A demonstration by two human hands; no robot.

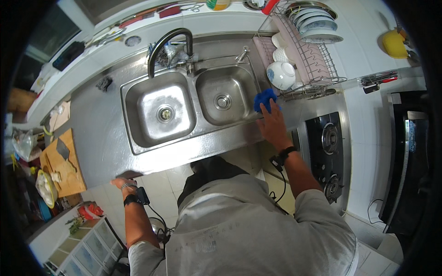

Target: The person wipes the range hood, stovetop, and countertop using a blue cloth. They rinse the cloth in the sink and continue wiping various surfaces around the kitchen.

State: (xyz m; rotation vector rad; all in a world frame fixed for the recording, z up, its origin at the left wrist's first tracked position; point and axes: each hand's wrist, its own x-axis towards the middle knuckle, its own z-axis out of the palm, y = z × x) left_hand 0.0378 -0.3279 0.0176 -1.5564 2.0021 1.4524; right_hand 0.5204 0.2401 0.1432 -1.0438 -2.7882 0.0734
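My right hand [274,127] reaches over the stainless-steel counter, its fingers pressed on a crumpled blue cloth [266,99]. The cloth lies beside the right rim of a double-bowl stainless-steel sink [193,114], close to the dish rack. At the counter's front left edge is my left hand [121,183]; its fingers are partly hidden, and no object shows in it. Both sink bowls hold no dishes, and some pale bits sit in the left drain [165,114]. A dark gooseneck faucet [169,34] arches over the left bowl.
A wire dish rack [312,65] with plates and bowls stands right of the sink, before a gas hob [326,155]. At left, a wooden cutting board [74,176] carries a cleaver [63,150]. A steel-wool scrubber [104,83] lies on the counter.
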